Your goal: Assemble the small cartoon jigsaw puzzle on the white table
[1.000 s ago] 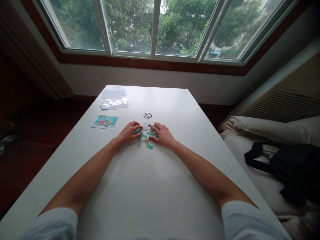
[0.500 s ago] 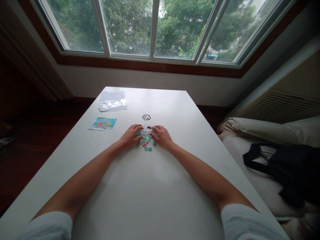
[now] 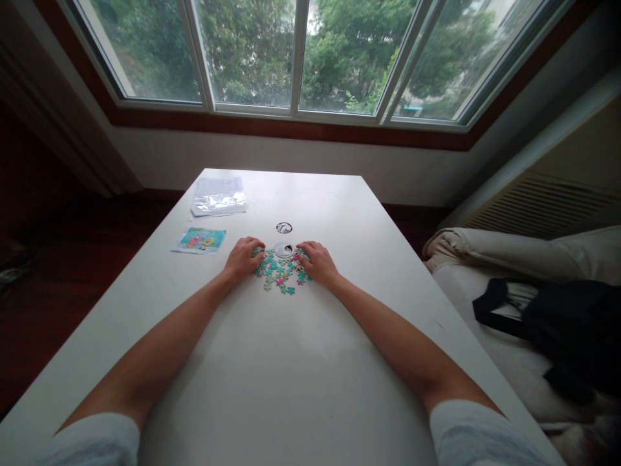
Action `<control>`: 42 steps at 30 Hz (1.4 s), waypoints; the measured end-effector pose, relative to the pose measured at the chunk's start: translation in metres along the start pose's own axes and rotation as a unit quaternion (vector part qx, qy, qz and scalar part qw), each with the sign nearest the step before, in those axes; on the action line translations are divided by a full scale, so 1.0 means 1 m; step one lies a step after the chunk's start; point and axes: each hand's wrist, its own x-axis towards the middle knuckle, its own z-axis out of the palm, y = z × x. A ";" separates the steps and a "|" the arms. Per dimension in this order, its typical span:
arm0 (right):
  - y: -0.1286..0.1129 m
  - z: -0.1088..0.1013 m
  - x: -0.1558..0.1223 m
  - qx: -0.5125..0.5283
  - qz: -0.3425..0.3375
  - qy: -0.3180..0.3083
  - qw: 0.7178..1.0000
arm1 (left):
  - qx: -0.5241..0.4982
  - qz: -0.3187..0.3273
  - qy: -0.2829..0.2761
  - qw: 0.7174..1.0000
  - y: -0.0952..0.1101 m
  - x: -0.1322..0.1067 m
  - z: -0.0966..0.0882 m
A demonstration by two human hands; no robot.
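1. Mostly teal, with some pink, the small flat knobby puzzle pieces (image 3: 280, 275) lie loose on the smooth white table (image 3: 291, 375), just on the near side of the round grey cap (image 3: 284, 250).
2. Left of the cap rests the left hand (image 3: 242, 257) and right of it the right hand (image 3: 317, 262). Both lie palm down with fingers loosely spread, gripping nothing and touching the heap's edges.
3. Compared with half a second ago, the hands are farther apart and the pieces are spread wider.

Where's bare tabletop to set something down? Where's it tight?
Free: the near half of the table, between the left forearm and right forearm; also the far right corner beyond the right hand. Crowded: the middle, where the left hand and right hand flank the puzzle pieces and round cap; the far left holds the picture card and plastic bag.
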 end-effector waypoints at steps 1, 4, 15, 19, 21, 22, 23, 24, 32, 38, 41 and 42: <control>0.001 0.000 0.000 0.000 -0.002 0.001 1.000 | -0.002 0.005 0.000 1.000 0.000 0.000 0.000; 0.001 0.000 0.000 -0.002 -0.005 0.003 1.000 | -0.002 0.019 -0.008 1.000 0.000 0.000 0.001; 0.000 0.001 0.000 -0.003 -0.007 0.004 1.000 | -0.002 0.030 -0.014 0.999 0.003 0.000 -0.001; -0.001 0.001 0.000 -0.007 -0.010 0.007 1.000 | -0.002 0.026 -0.014 1.000 0.005 0.000 -0.001; -0.001 0.000 0.000 -0.005 -0.010 0.008 1.000 | -0.006 0.029 -0.010 0.999 0.005 0.000 -0.001; 0.000 0.000 0.000 -0.003 -0.011 0.009 1.000 | -0.009 0.034 -0.007 0.999 0.005 0.000 -0.001; 0.000 0.000 0.000 -0.002 -0.011 0.009 1.000 | -0.011 0.039 -0.003 0.999 0.006 0.000 -0.001; 0.000 0.000 0.000 0.000 -0.011 0.008 1.000 | -0.010 0.042 0.003 0.999 0.006 0.000 0.000; 0.002 -0.001 0.000 0.012 -0.013 0.007 1.000 | 0.021 0.065 0.034 0.997 0.006 -0.001 -0.002; 0.001 -0.001 -0.001 0.012 -0.016 0.008 1.000 | 0.056 0.087 0.020 0.994 0.008 0.001 -0.001; 0.002 -0.001 -0.001 0.013 -0.017 0.009 1.000 | 0.058 0.088 0.018 0.994 0.009 0.001 0.000; 0.002 -0.001 -0.001 0.013 -0.018 0.009 1.000 | 0.057 0.086 0.016 0.994 0.010 0.001 0.000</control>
